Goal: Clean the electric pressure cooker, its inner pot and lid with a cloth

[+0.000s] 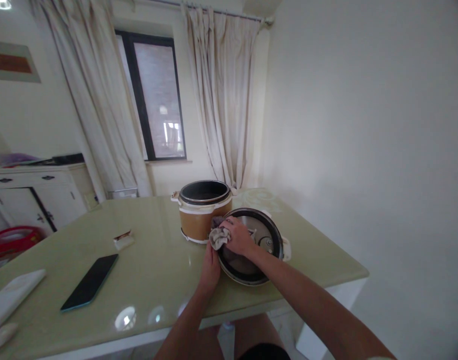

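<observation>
A brown and white cooker pot (pixel 200 210) stands open on the pale green table (pixel 146 260). Its round lid (pixel 257 245) lies upturned just right of it, inner metal face up. My right hand (pixel 238 236) is closed around a crumpled grey cloth (pixel 217 237) and presses it on the lid's left rim. My left hand (pixel 210 270) holds the lid's near left edge, fingers curled against it.
A dark phone (pixel 89 281) lies on the table's left part, a small wrapped item (pixel 122 239) behind it, white objects (pixel 11 297) at the far left edge. A white cabinet (pixel 37 197) and curtained window (pixel 153 100) stand beyond. A wall runs along the right.
</observation>
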The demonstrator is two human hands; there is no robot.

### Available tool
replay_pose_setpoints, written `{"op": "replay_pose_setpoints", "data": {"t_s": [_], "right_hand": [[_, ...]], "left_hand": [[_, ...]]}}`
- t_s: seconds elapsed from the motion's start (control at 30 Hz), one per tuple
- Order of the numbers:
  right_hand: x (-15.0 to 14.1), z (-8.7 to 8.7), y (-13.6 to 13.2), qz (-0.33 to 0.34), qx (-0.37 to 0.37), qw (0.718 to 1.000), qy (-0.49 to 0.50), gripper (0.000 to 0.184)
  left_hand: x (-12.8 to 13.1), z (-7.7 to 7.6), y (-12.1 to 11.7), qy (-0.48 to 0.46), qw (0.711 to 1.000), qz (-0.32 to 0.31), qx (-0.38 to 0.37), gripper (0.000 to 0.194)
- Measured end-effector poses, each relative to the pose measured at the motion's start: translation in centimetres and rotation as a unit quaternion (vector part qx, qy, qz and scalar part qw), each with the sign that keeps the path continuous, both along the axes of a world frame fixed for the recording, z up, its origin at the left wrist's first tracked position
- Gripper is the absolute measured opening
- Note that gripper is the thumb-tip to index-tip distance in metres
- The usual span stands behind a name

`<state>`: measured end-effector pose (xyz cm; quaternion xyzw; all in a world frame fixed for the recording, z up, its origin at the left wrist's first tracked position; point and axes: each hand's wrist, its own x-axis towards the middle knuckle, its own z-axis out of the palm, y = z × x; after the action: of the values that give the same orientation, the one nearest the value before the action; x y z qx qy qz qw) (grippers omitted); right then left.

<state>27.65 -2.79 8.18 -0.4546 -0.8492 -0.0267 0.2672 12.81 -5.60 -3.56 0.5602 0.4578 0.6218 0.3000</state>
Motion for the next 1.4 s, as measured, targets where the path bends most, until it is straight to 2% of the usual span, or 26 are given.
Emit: {"op": "replay_pose_setpoints", "data": {"t_s": [0.13,0.27,0.4,0.53,0.63,0.73,0.83,0.93,1.03,1.1,1.17,1.27,1.33,1.4], "right_hand": [[-0.3,-1.2,-1.4,0.079,-0.039,0.995,-0.047,0.029],[1.1,-1.5,-2.4,0.125,-0.063,0.984,-0.113,0.024],[1.9,0.0,-3.1,0.173,-0.091,0.959,-0.204,0.019],[1.9,2.4,-4.8,0.212,-0.113,0.916,-0.321,0.019],[2.4,3.5,-6.6,0.206,-0.11,0.882,-0.409,0.023],[4.0,3.9,-7.3,0.159,-0.098,0.862,-0.471,0.025],[6.4,4.8,-5.8,0.075,-0.078,0.876,-0.47,0.024],[8.2,6.6,-3.0,0.01,-0.02,0.901,-0.433,0.022],[8.2,8.2,-0.1,-0.021,0.062,0.915,-0.397,0.015],[7.0,8.3,1.2,-0.022,0.114,0.92,-0.373,0.013],[5.2,7.6,2.0,0.003,0.153,0.925,-0.347,0.019],[1.8,5.6,2.2,0.052,0.172,0.938,-0.297,0.026],[-0.2,4.2,1.5,0.062,0.156,0.95,-0.263,0.022],[-1.3,2.9,0.2,0.06,0.106,0.965,-0.234,0.02]], "left_hand": [[-0.3,0.0,-0.3,-0.041,0.998,-0.043,0.002,0.046],[-0.2,0.0,-0.5,-0.085,0.994,-0.062,0.02,0.054],[-0.1,0.2,-0.5,-0.071,0.997,-0.031,-0.006,0.057],[-0.1,0.6,-0.6,-0.025,0.999,0.027,-0.008,0.053],[0.0,0.9,-0.5,-0.008,0.999,0.029,-0.011,0.053],[0.1,0.8,-0.3,-0.007,0.999,0.03,-0.013,0.055],[0.1,0.4,0.0,-0.007,0.999,0.045,-0.008,0.054],[0.1,0.0,0.4,-0.006,0.999,0.053,-0.003,0.051],[0.0,-0.3,0.5,0.001,0.999,0.053,-0.004,0.052],[0.0,-0.4,0.5,0.009,0.999,0.048,-0.007,0.053],[0.0,-0.6,0.6,0.012,0.999,0.047,-0.011,0.054],[-0.1,-1.0,0.9,0.015,0.999,0.049,-0.01,0.053],[-0.3,-1.2,0.9,0.02,0.999,0.049,-0.012,0.051],[-0.5,-1.2,0.8,0.02,0.999,0.038,-0.013,0.05]]}}
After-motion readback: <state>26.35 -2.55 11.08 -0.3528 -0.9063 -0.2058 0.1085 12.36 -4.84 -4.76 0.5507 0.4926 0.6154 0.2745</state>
